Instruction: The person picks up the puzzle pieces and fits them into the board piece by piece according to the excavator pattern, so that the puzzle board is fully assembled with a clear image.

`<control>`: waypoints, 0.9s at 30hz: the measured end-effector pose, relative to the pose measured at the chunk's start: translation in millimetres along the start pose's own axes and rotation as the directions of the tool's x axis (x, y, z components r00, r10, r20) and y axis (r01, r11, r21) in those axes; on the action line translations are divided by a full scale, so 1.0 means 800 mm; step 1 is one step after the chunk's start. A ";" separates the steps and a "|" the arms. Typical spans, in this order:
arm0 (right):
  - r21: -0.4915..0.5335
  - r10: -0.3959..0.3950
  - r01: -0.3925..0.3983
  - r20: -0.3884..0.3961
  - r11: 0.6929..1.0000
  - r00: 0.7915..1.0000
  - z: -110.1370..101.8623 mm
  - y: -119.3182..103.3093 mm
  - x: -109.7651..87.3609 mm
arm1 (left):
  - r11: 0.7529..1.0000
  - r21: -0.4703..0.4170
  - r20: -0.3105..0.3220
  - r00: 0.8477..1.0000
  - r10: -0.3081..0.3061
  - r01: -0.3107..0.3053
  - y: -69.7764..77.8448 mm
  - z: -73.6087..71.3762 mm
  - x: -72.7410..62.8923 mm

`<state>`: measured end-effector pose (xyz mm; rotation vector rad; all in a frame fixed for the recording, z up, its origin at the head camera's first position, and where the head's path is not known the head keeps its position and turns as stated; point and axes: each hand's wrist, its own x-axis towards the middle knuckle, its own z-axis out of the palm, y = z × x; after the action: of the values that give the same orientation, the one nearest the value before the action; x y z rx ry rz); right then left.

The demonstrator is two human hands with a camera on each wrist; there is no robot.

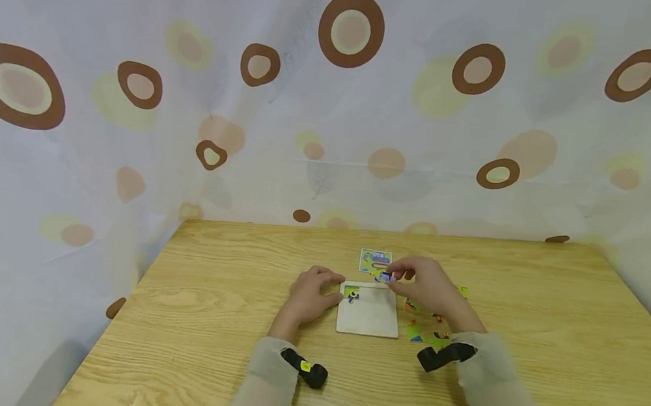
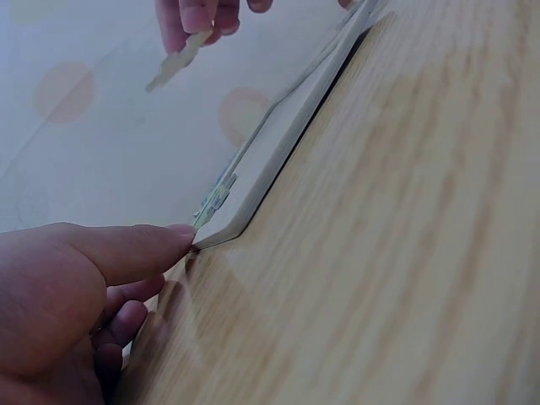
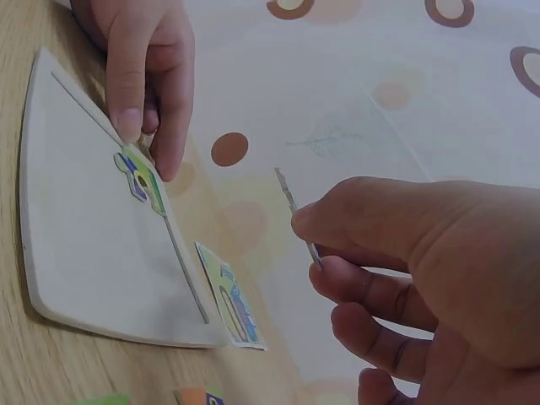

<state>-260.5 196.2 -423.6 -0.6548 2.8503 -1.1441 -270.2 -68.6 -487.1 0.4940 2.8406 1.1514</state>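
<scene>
"What's in my grip?"

"Your right hand (image 1: 426, 283) pinches a puzzle piece (image 1: 385, 277) near the far edge of the white tray (image 1: 370, 318); your left hand (image 1: 311, 295), fingers relaxed, touches its left edge."

"How far along am I?"

"One green piece (image 1: 351, 293) lies in the tray's far-left corner. Left off it, I judge, are the piece you hold and the loose pieces (image 1: 414, 334) beyond its right edge. The picture card (image 1: 375, 259) lies past the far edge."
</scene>
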 end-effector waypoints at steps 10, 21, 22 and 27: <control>0.067 0.039 -0.041 0.033 0.997 0.999 0.009 0.001 0.003 | 1.000 0.007 -0.013 1.000 0.007 -0.007 0.004 -0.001 -0.001; 0.069 0.036 -0.040 0.059 0.997 0.998 0.029 0.003 0.008 | 1.000 -0.005 -0.007 1.000 -0.002 0.002 0.006 -0.002 -0.003; 0.069 0.030 -0.034 0.060 0.997 0.998 0.031 0.003 0.008 | 1.000 -0.004 -0.007 1.000 -0.002 0.002 0.006 -0.002 -0.003; 0.064 0.014 -0.019 0.081 0.998 0.997 0.040 0.006 0.009 | 1.000 -0.007 -0.005 1.000 -0.004 0.004 0.006 -0.003 -0.004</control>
<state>-263.7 175.7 -449.1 -0.6570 2.7345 -1.1735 -266.5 -67.9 -482.4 0.4858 2.8391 1.1633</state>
